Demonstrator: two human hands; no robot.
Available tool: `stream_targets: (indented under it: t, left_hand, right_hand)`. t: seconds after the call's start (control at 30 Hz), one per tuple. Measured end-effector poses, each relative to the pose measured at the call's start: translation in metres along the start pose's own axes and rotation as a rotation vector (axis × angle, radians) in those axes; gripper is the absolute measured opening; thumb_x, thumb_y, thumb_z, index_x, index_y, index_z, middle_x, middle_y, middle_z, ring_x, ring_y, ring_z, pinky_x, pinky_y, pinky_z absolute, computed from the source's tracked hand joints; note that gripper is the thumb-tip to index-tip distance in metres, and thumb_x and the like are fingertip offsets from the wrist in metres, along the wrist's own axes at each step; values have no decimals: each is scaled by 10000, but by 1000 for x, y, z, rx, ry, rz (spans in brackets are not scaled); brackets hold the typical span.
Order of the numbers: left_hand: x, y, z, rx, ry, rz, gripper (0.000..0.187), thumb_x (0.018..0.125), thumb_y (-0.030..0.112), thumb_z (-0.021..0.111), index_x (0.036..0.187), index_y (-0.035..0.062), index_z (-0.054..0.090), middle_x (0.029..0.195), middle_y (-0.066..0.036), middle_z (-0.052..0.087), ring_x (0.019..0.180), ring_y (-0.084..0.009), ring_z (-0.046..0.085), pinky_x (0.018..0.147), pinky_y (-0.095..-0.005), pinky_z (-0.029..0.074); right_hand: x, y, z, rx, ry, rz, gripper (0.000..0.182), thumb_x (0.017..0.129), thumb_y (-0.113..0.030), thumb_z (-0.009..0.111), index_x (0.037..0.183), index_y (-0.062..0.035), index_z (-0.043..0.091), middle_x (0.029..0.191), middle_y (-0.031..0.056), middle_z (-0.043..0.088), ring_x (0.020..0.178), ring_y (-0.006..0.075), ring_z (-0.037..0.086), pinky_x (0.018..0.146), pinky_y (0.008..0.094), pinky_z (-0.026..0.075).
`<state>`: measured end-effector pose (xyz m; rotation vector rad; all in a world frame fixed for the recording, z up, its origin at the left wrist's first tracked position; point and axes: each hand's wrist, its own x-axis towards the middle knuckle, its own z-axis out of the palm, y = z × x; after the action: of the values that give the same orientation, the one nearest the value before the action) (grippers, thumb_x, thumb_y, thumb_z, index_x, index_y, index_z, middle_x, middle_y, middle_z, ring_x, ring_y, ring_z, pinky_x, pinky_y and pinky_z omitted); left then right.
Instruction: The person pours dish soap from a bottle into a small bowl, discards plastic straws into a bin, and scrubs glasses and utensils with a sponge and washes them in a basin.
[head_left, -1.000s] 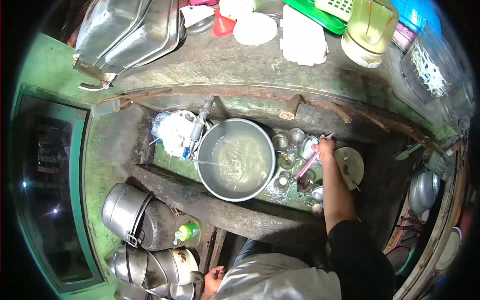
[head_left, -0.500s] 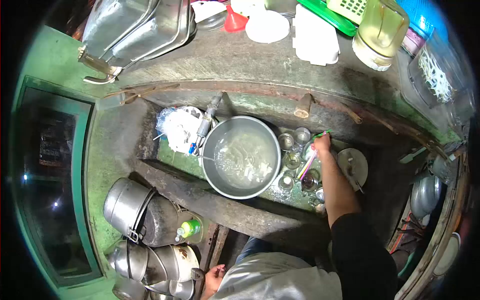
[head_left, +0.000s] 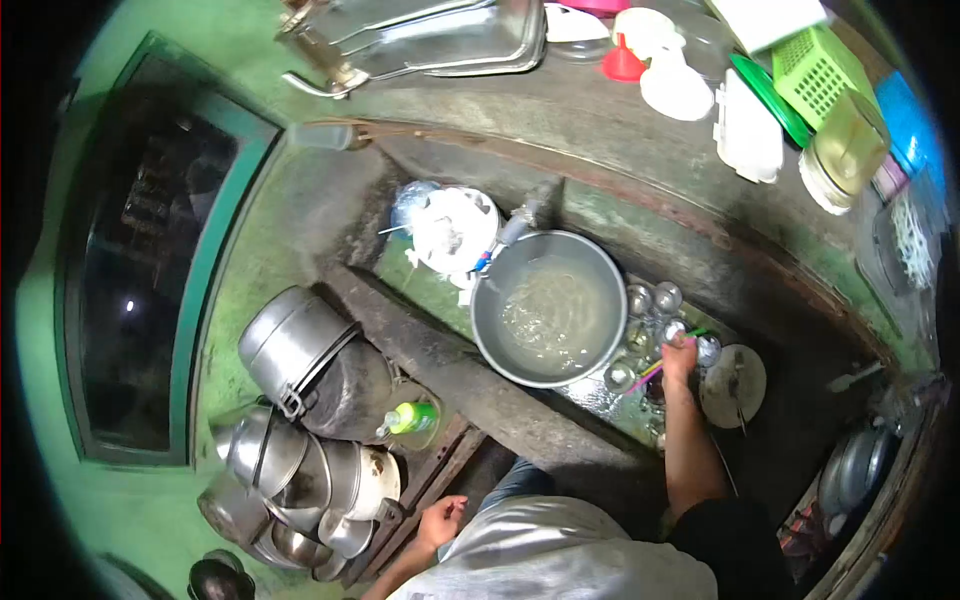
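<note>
My right hand (head_left: 680, 358) is closed around a few coloured straws (head_left: 650, 376), pink, yellow and green, whose ends stick out on both sides. It is over several clear glasses (head_left: 620, 376) standing in the sink area. Left of the glasses, a large grey metal basin (head_left: 480, 330) holds cloudy, rippling water. A pale plate (head_left: 750, 400) lies to the right of the hand with a thin utensil on it. Low in the view, my left hand (head_left: 443, 520) hangs beside my body with curled fingers; whether anything is in them is too small to tell.
A tap (head_left: 515, 228) reaches over the basin's left side. White items (head_left: 455, 230) lie behind it. A rough ledge (head_left: 450, 375) runs along the sink's front. Stacked metal pots (head_left: 300, 335) and a green bottle (head_left: 410, 418) stand at left. Plastic containers (head_left: 750, 135) line the back shelf.
The view has turned and shifted, so the sink appears further right. My right hand still holds the straws, now nearer the basin and over the glasses. More of my left forearm shows.
</note>
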<state>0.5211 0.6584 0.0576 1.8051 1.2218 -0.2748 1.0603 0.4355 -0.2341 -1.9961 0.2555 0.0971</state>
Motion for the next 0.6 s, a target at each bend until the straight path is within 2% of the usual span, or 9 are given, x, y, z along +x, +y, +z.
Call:
stream_targets:
  t: [0.1, 0.13, 0.23, 0.3, 0.4, 0.43, 0.53, 0.57, 0.6]
  left_hand:
    - [-3, 2, 4, -11, -2, 15, 245, 983, 209, 557, 1125, 48, 674, 972, -97, 721, 846, -128, 661, 778, -284, 530]
    - [-6, 1, 7, -14, 2, 6, 240, 980, 209, 559, 1124, 57, 677, 979, -98, 722, 847, -134, 663, 781, -288, 530]
    - [-13, -10, 11, -1, 33, 30, 231, 972, 211, 572, 1121, 71, 679, 978, -109, 723, 836, -155, 670, 787, -294, 529]
    - [-19, -12, 15, -9, 44, 43, 226, 966, 204, 580, 1119, 70, 679, 965, -113, 726, 838, -156, 675, 787, -297, 530]
    - [-20, -30, 20, -86, 53, 98, 211, 957, 181, 589, 1115, 72, 679, 962, -105, 729, 833, -153, 678, 776, -302, 534]
    - [-21, -28, 18, -69, 55, 77, 209, 954, 177, 584, 1107, 73, 683, 960, -106, 728, 830, -166, 684, 772, -309, 536]
    - [-14, -39, 16, -71, 60, 117, 217, 952, 183, 577, 1108, 74, 681, 941, -117, 723, 834, -181, 690, 776, -316, 536]
    - [-11, -40, 14, -134, 75, 167, 221, 953, 188, 576, 1113, 75, 679, 943, -120, 721, 834, -190, 692, 781, -316, 535]
    - [-11, -42, 12, -144, 86, 173, 226, 959, 196, 577, 1119, 73, 677, 937, -107, 725, 841, -181, 692, 785, -312, 536]
  right_hand:
    - [-6, -12, -18, 204, 71, 58, 172, 828, -83, 617, 964, 17, 583, 912, 183, 627, 826, 315, 612, 746, 427, 480]
    - [-24, -53, -39, 665, 52, 238, 97, 893, -109, 568, 927, -18, 569, 882, 124, 613, 784, 230, 592, 721, 394, 485]
    - [-44, -111, -75, 758, 131, 205, 124, 950, -131, 500, 858, -52, 527, 852, 68, 582, 721, 157, 549, 681, 349, 487]
    - [-42, -106, -104, 675, 69, -8, 76, 959, -143, 503, 969, -87, 454, 851, 51, 521, 650, 133, 505, 557, 277, 430]
    - [-60, -146, -128, 726, 204, -200, 127, 995, -201, 467, 935, -94, 438, 780, 46, 509, 640, 127, 497, 567, 273, 431]
    - [-84, -199, -140, 905, 127, -66, 225, 1024, -288, 459, 904, -103, 415, 668, 23, 464, 566, 117, 473, 523, 277, 427]
    - [-116, -249, -158, 565, -61, -87, 241, 1010, -273, 525, 857, -119, 421, 571, -13, 411, 417, 108, 390, 412, 301, 387]
    - [-121, -249, -159, 353, -143, -74, 175, 1000, -221, 545, 883, -106, 485, 599, -21, 424, 490, 83, 404, 478, 294, 399]
    - [-115, -231, -149, 82, -145, -511, 182, 974, -221, 579, 929, -47, 554, 673, 23, 523, 614, 153, 504, 572, 341, 426]
